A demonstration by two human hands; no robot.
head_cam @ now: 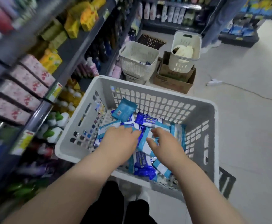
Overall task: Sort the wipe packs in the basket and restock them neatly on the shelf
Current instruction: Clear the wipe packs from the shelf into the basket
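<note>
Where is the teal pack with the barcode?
In the head view the teal pack lies in the grey basket, toward its far left corner, on top of the blue packs and just beyond the left hand.

A shop aisle: stocked shelves (39, 65) on the left carry boxed soaps (23, 88) and bottles (98, 47) behind price tags (55, 92), with more shelving (172, 12) at the far end.

A pale floor (245, 126) runs between dark shelves (83, 39) of boxes and bottles on the left and a far rack (172, 27) of bottles. Two cream bins (138, 62) stand near the shelves, one on a cardboard box (172, 81); a power strip (214, 81) lies apart.
</note>
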